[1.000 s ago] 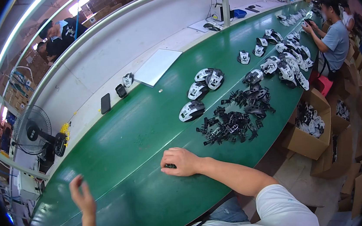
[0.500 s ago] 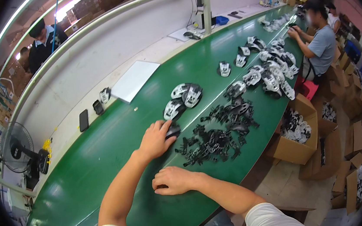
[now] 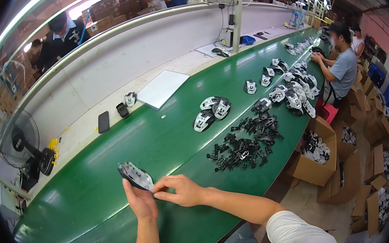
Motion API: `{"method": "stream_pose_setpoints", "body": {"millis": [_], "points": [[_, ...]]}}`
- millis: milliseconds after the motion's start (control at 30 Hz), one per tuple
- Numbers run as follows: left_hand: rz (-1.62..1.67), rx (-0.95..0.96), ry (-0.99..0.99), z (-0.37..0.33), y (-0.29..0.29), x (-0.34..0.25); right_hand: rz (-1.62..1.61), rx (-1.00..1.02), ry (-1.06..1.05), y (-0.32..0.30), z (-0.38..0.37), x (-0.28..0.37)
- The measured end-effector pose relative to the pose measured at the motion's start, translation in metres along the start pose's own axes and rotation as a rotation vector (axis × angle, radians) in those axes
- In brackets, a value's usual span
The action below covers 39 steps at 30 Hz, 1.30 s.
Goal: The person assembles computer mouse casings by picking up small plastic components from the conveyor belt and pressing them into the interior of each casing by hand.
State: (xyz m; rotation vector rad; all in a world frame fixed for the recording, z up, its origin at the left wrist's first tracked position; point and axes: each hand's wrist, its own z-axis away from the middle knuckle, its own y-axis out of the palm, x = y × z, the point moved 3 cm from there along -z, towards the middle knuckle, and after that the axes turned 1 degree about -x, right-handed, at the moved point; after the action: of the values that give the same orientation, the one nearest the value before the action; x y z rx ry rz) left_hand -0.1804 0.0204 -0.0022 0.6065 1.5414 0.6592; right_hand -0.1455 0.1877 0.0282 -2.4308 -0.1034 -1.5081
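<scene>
"Shell [image 3: 135, 175] first: held where, and how?"

"Up above the near left part of the green counter [image 3: 86, 211], clamped in the left grip [image 3: 142, 205]. Tilted, curved like a computer mouse, pale grey-white plastic over a black lower edge; finer detail lost to blur."

"And on the right side?"

"Right grip [image 3: 183, 191] set against the shell's near right end, thumb and forefinger drawn close. Cannot tell whether pinched on the edge or on some tiny piece."

"Anything farther off on the smooth, glossy green?"

"Near the middle, three mouse shells [image 3: 204, 120], rounded, white and black, touching one another. Nearer and to the right, a jagged, tangled heap of black plastic parts [image 3: 235, 151], spiky in outline. Farther right, a long pile of white-and-black shells [image 3: 295, 95], domed and overlapping."

"Along the far side?"

"Flat white panel [image 3: 163, 89], straight-edged, with a dark, slab-shaped phone [image 3: 103, 122] to its left. At far left, a round, wire-caged fan [image 3: 18, 143]."

"And down off the right side?"

"Open cardboard box [image 3: 309, 171], brown and stiff-walled, packed with white and black pieces. Farther off, beside the counter, a co-worker [image 3: 343, 67] in a short-sleeved, grey-blue top."
</scene>
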Motion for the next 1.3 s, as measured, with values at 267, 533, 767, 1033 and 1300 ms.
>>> {"method": "stream_pose_setpoints", "body": {"millis": [267, 533, 767, 1033, 1300], "points": [[0.328, 0.177, 0.115, -0.031, 0.042, -0.095, 0.184, 0.030, -0.261, 0.019, -0.052, 0.072], [0.271, 0.327, 0.010, -0.009, 0.057, -0.101, -0.172, -0.466, -0.276, 0.015, -0.067, 0.084], [-0.045, 0.382, -0.093, -0.002, 0.072, -0.077, 0.330, -0.540, -0.596, -0.008, -0.073, 0.079], [-0.063, 0.369, -0.137, 0.002, 0.073, -0.068, 0.643, -0.413, -0.642, -0.014, -0.071, 0.082], [-0.312, 0.455, -0.098, 0.002, 0.073, -0.071, 0.624, -0.387, -0.482, -0.016, -0.072, 0.086]]}}
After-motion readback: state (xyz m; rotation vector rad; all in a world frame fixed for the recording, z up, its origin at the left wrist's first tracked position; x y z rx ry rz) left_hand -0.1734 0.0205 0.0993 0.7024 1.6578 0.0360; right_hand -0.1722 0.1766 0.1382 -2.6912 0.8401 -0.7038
